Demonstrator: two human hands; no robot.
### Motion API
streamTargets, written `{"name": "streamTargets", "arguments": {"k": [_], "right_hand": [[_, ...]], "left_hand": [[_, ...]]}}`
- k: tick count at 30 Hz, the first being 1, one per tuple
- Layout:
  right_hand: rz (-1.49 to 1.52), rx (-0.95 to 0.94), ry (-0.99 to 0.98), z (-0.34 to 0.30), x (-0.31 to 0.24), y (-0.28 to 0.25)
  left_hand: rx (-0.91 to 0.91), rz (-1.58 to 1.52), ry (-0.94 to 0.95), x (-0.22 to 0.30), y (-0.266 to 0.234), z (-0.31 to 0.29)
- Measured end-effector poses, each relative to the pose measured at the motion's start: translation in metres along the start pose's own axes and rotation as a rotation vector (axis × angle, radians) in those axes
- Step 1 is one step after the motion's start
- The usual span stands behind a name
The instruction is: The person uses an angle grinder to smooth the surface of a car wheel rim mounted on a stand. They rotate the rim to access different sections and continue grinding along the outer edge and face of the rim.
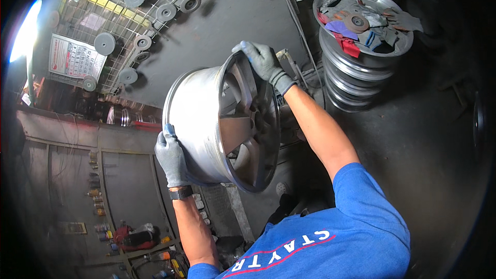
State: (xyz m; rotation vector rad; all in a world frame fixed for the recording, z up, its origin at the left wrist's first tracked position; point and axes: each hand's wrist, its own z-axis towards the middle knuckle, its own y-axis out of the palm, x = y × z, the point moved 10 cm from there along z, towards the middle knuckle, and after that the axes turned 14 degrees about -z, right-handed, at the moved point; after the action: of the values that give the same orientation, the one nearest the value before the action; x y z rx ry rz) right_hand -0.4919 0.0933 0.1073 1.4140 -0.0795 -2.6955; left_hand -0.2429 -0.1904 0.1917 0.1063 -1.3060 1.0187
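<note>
A silver alloy wheel rim (199, 119) without a tyre is held up in front of me, its spoked face turned to the right. My left hand (173, 157), in a grey knitted glove, grips the edge of the barrel at the lower left, thumb pointing up. At the top, my right hand (263, 62), gloved alike, is wrapped over the lip of the spoked face. Its fingers are partly hidden behind the lip. The barrel looks bright and bare, while the spokes (235, 132) are a duller grey.
To the right stands a stack of wheel rims (351, 72), with rags (343, 28), a round abrasive disc (356, 21) and a glove (403, 20) on top. Grinding discs (165, 13) hang on a wire rack at the upper left. Bottles and a red power tool (137, 236) sit lower left.
</note>
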Motion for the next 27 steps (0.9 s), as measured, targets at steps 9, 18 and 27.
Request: {"name": "streamTargets", "arguments": {"k": [9,18,27], "right_hand": [[0.051,0.01,0.457,-0.058,0.172,-0.017],[0.264,0.171,0.606,-0.18,0.065,-0.034],[0.147,-0.177,0.902,-0.216,-0.011,0.022]], "left_hand": [[0.02,0.03,-0.053,0.004,-0.001,-0.004],[0.052,0.008,0.065,0.011,0.0,-0.001],[0.118,-0.027,-0.004,-0.007,-0.025,-0.043]]}}
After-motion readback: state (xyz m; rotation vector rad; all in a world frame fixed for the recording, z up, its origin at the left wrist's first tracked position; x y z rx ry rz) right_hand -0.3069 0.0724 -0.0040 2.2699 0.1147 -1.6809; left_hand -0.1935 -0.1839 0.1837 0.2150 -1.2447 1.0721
